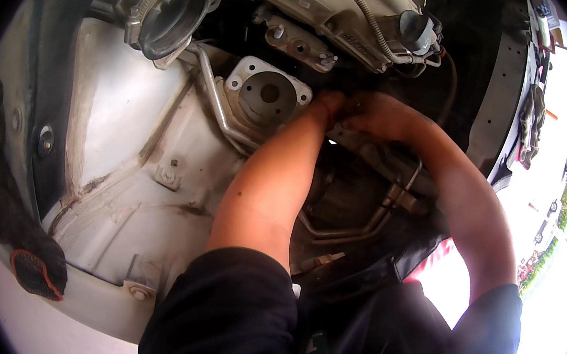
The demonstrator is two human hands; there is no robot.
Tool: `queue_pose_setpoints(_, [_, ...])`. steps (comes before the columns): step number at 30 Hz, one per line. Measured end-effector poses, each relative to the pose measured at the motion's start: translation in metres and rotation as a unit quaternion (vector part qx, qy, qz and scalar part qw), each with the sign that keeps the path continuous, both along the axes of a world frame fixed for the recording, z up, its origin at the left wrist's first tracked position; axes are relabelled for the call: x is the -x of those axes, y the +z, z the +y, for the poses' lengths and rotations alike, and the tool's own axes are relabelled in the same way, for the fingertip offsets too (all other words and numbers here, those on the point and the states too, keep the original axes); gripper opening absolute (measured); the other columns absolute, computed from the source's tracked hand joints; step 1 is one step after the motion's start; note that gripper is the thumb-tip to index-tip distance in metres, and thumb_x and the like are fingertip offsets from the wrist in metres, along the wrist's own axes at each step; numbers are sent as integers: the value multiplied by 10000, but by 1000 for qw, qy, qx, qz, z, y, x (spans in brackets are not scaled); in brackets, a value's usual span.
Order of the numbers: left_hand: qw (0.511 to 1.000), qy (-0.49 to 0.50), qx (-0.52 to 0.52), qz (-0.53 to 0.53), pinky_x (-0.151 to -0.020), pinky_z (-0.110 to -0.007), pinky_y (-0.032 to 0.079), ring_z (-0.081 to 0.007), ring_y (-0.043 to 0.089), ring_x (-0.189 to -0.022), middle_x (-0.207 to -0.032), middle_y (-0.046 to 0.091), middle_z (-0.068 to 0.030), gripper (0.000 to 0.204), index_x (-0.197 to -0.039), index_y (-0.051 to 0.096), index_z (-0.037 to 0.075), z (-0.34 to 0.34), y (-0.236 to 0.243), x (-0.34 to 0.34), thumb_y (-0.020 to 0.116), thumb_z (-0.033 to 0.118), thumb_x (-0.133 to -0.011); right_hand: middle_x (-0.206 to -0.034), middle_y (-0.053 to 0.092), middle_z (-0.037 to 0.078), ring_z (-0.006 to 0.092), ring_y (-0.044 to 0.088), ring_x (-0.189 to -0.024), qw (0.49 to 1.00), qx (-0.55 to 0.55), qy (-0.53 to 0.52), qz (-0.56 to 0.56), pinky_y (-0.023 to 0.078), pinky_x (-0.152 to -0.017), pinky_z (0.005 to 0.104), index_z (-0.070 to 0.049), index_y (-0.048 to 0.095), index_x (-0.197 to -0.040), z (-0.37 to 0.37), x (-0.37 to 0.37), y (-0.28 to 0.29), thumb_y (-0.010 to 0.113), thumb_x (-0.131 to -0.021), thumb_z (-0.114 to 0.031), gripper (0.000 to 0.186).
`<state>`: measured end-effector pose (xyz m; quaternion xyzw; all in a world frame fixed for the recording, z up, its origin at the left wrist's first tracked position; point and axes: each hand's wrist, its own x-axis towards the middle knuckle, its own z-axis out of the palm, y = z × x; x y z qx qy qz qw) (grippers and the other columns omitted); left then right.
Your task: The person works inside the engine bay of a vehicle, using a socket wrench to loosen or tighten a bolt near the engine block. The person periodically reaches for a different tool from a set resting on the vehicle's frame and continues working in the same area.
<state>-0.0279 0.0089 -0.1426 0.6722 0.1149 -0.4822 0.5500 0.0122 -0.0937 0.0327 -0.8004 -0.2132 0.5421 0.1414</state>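
Left of a flanged metal cup [255, 105], a broad pale body panel [117, 104] is spread, bordered on the side farthest from the cup by a black strip [54, 159]. Above and to the right of the cup, a grey engine casing [328, 6] is seen, with a ribbed hose [369, 19] run along it. Below the cup, a dark left sleeve [222, 315] is shown, from which the left forearm [257, 193] is stretched up past the cup's lower right edge. Well to the right of the cup, the right forearm [473, 205] is angled inward. Above and to the left of the cup, a round black duct mouth [177, 22] is placed. Close along the cup's left side, a slim metal pipe [219, 114] is bent.

Just right of the cup, the left hand [332, 105] and the right hand [382, 115] are brought together. The left hand's fingers are mostly hidden, and their state cannot be told; the right hand's fingers are bent toward the left hand, but whether anything is pinched cannot be told. Beneath the hands, to the cup's lower right, a grey metal part [367, 151] is located; whether it is touched cannot be made out.
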Motion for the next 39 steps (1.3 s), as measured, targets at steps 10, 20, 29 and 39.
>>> queue_pose_setpoints(10, [964, 265, 11, -36, -774, -346, 474, -267, 591, -876, -930, 611, -142, 156, -830, 636, 105, -66, -34, -12, 500, 121, -755, -915, 628, 164, 292, 609, -829, 978, 139, 145, -51, 475, -717, 372, -29, 613, -958, -57, -11, -13, 652, -678, -307, 397])
queue_pose_setpoints(20, [917, 384, 68, 89, -716, -346, 465, -224, 571, -802, -884, 597, -102, 193, -872, 622, 107, -38, -18, 5, 472, 169, -767, -853, 629, 161, 311, 612, -770, 957, 186, 187, -119, 470, -699, 385, -19, 604, -924, -40, -9, -13, 592, -743, -425, 445])
queue_pose_setpoints(29, [917, 362, 160, 47, -685, -399, 470, -251, 575, -791, -862, 594, -122, 213, -893, 606, 69, -46, -56, 1, 469, 176, -770, -864, 623, 193, 324, 600, -809, 992, 107, 70, -11, 466, -715, 389, -17, 633, -848, -34, -6, -24, 546, -754, -343, 351])
queue_pose_setpoints(39, [962, 63, 133, -230, -632, -393, 511, -273, 617, -768, -853, 623, -106, 178, -866, 631, 51, -17, -121, 10, 561, 150, -736, -939, 600, 217, 342, 581, -893, 981, 94, 143, -95, 461, -774, 404, -8, 631, -878, -13, -5, -19, 491, -789, -394, 420])
